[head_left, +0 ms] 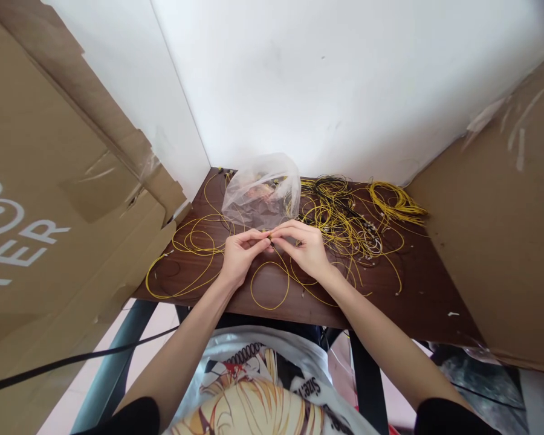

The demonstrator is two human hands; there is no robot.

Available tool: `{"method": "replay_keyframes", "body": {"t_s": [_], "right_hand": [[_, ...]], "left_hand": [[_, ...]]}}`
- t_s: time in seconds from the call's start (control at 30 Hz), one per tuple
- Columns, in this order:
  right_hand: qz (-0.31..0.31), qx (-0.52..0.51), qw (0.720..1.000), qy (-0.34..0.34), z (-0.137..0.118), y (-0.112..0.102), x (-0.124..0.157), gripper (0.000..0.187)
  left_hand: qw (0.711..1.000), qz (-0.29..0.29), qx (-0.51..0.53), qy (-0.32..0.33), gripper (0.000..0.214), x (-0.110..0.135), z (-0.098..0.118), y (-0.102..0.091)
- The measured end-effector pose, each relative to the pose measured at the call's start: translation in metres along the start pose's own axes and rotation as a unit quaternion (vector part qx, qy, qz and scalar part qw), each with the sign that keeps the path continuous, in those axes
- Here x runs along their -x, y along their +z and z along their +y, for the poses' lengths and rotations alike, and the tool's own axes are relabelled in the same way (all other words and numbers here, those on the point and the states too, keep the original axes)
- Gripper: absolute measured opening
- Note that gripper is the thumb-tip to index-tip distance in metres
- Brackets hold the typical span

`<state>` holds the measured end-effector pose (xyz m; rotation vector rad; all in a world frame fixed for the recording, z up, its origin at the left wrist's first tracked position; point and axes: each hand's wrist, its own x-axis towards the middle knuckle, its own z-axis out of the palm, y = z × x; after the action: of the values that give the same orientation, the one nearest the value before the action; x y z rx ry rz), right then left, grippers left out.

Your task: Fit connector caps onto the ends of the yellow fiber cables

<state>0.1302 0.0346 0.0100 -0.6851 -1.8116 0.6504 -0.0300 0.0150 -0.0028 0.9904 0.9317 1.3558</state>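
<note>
My left hand (243,255) and my right hand (304,246) meet over the middle of the brown table. Their fingertips pinch a small dark and yellow connector (270,238), mostly covered by the fingers. From it a thin yellow wire (288,281) runs down and loops on the tabletop below my hands. Just behind my fingers stands a clear plastic bag (265,192) with small reddish and dark pieces in it, too blurred to name. More yellow wire (194,241) lies in loose loops to the left of my left hand.
A tangled heap of yellow and black wires (335,211) lies right of the bag, with a neat yellow coil (396,202) behind it. Cardboard sheets (72,181) stand at the left and right (494,241). A white wall (321,90) closes off the brown table (417,296) at the back.
</note>
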Motion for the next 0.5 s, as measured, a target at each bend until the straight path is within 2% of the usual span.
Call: {"method": "replay_keyframes", "body": {"t_s": [0.17, 0.33, 0.4, 0.5], "right_hand": [[-0.037, -0.098, 0.987, 0.118, 0.0038, -0.0056, -0.0065, 0.010], [-0.012, -0.199, 0.941, 0.275, 0.0077, -0.0050, -0.0066, 0.027], [-0.046, -0.205, 0.930, 0.303, 0.0077, -0.0048, -0.0061, 0.029], [-0.110, -0.206, 0.922, 0.308, 0.0058, -0.0051, -0.0060, 0.029]], "left_hand": [[0.999, 0.022, 0.027, -0.036, 0.025, -0.0019, 0.0021, 0.0012], [0.999, 0.030, 0.023, -0.014, 0.026, -0.0022, 0.0023, -0.0010], [0.999, 0.038, 0.016, 0.002, 0.026, -0.0023, 0.0017, -0.0022], [0.999, 0.046, 0.005, 0.020, 0.026, -0.0022, 0.0018, -0.0025]]}}
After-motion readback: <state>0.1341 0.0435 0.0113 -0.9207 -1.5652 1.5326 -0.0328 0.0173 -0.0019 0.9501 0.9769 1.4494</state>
